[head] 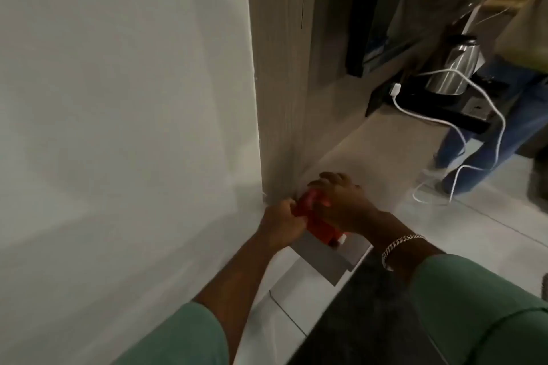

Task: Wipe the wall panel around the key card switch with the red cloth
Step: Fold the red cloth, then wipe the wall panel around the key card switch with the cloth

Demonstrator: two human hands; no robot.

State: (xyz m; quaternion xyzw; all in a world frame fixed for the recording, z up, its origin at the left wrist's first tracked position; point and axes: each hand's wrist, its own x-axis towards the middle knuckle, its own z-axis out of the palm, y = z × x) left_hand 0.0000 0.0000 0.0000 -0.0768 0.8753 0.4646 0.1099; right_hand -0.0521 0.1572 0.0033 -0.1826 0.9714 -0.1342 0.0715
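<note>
Red cloth (308, 212): bunched between both hands, just right of the white wall's (118, 127) corner edge. My left hand (280, 224) grips its left fold; my right hand (341, 204) closes over the top. Soft, light, compressible; probably best held as a wad.

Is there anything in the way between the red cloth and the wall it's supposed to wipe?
Nothing visible is. Both hands, left hand and right hand, grip the red cloth close beside the grey wall panel, with only open air between. The key card switch itself can't be made out in this view.
</note>
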